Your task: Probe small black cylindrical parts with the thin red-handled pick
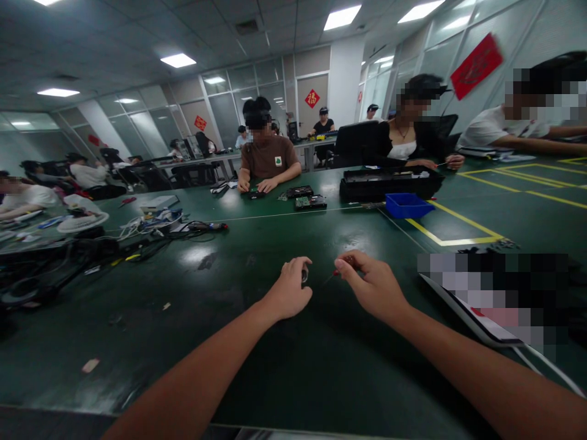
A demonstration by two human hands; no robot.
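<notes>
My left hand (293, 288) is above the green table, with its fingers curled round a small dark part with a shiny edge (304, 275). Most of that part is hidden by the fingers, so its kind does not show. Just to the right, my right hand (369, 278) grips a thin screwdriver (335, 273) with a red collar. Its shaft points left and down toward my left hand, and a gap separates the two. The handle is mostly covered by my fingers.
The green table (257, 373) carries tangled cables (132, 244) at left. Hard drives (310, 202) lie near a co-worker (270, 156) opposite. A black tray (389, 185) and blue bin (408, 206) stand further right. A flat light-coloured device (477, 311) lies beside my right forearm.
</notes>
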